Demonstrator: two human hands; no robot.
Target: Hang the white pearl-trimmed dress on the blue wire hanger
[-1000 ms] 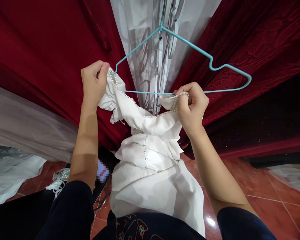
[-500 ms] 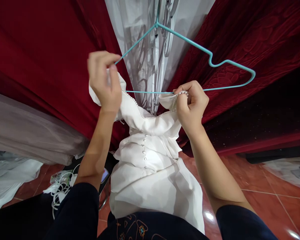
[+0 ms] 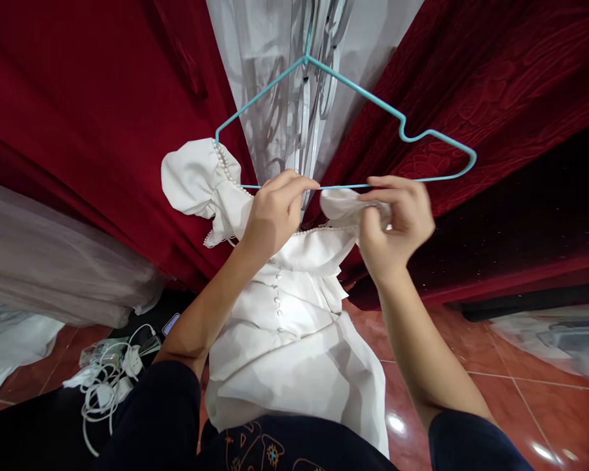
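Note:
A white dress with puffed sleeves, pearl trim and a row of small buttons hangs before me. Its left sleeve sits over the left end of a turquoise hanger. The hanger's right end is bare. Over the neckline, close to the hanger's lower bar, my left hand has its fingers stretched to the right; its thumb is mostly hidden. Slightly blurred, my right hand pinches the right sleeve between thumb and fingers, just under the bar.
Dark red curtains flank a white drape and white metal scrollwork behind the hanger. At lower left, white cables and a phone lie on a black surface. Reddish tiles cover the floor.
My left hand has left the left sleeve and moved right to the neckline. The right hand has shifted slightly right with its fingers loosened, and the hanger sits slightly lower and further left.

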